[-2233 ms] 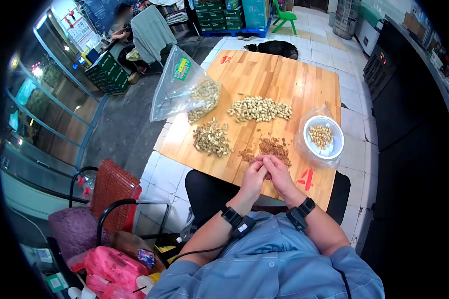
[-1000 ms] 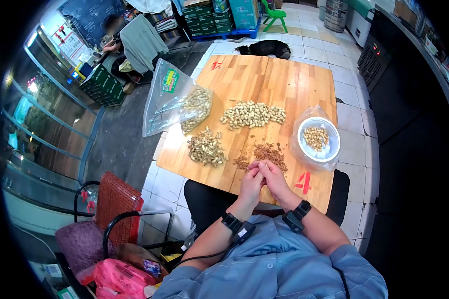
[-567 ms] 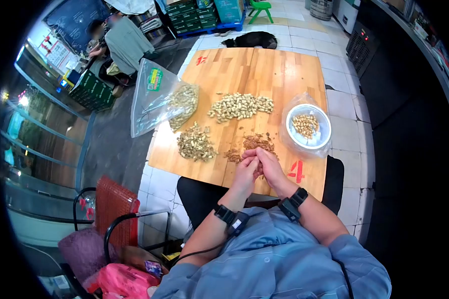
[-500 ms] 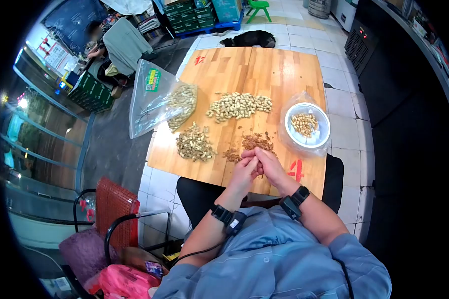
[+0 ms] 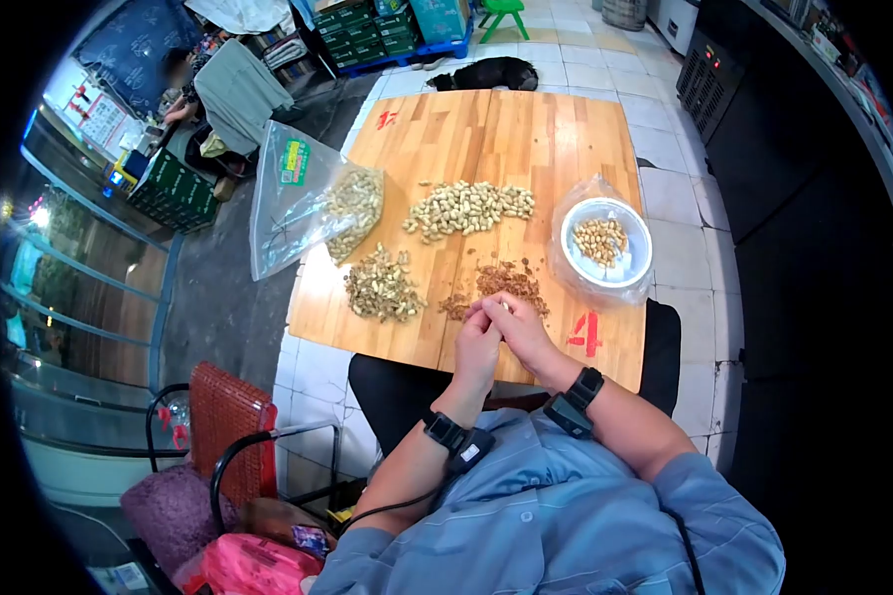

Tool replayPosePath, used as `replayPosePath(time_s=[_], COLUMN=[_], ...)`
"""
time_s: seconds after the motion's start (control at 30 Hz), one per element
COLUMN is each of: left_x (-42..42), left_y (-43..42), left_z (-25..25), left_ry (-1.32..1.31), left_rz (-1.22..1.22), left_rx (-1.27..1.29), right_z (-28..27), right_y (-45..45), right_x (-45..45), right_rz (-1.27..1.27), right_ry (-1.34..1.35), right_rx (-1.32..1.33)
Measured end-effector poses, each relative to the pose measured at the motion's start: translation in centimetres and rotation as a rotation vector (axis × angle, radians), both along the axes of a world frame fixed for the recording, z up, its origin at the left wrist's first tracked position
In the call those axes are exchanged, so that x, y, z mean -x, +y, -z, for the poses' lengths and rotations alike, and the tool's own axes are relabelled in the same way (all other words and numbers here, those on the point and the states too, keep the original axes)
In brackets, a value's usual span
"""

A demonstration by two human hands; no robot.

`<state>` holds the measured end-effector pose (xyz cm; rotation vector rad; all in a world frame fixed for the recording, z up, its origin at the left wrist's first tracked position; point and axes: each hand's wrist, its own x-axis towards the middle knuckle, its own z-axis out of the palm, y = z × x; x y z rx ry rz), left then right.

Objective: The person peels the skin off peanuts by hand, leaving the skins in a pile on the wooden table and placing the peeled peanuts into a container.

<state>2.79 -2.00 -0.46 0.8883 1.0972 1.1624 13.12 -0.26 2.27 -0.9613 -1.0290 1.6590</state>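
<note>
My left hand (image 5: 477,335) and my right hand (image 5: 524,331) meet at the fingertips over the near part of the table, both closed in a pinch. A small pale peanut kernel (image 5: 506,305) shows at the right fingertips; what the left fingers hold is hidden. Just beyond them lies a pile of reddish-brown peanut skins (image 5: 511,282). Cracked shells (image 5: 383,286) are heaped to the left. Farther back is a spread of unshelled peanuts (image 5: 469,208). On the right, a white bowl (image 5: 643,248) in a clear plastic bag contains shelled kernels (image 5: 599,240).
A clear bag (image 5: 290,213) with more peanuts (image 5: 357,210) overhangs the left edge of the wooden table (image 5: 526,129). A dark animal (image 5: 491,73) lies on the floor beyond. A red-backed chair (image 5: 230,431) stands at lower left; another person (image 5: 184,104) sits far left.
The view has shifted slightly. My hands stay together over the skins with their fingers moving a little, and a pale kernel now shows at the right fingertips.
</note>
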Motion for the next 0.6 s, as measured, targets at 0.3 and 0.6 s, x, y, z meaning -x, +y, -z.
replayPosePath(time_s=[0.3, 0.6], left_x=[-1.0, -0.3], left_y=[-0.1, 0.8], left_z=[-0.9, -1.6], left_ry=[-0.038, 0.026], left_rz=[-0.088, -0.020], left_rx=[-0.011, 0.057], right_z=[-0.2, 0.6], right_y=[0.0, 0.2], right_x=[-0.1, -0.9], right_rz=[0.009, 0.031], right_ry=[0.011, 0.242], right_rx=[-0.015, 0.113])
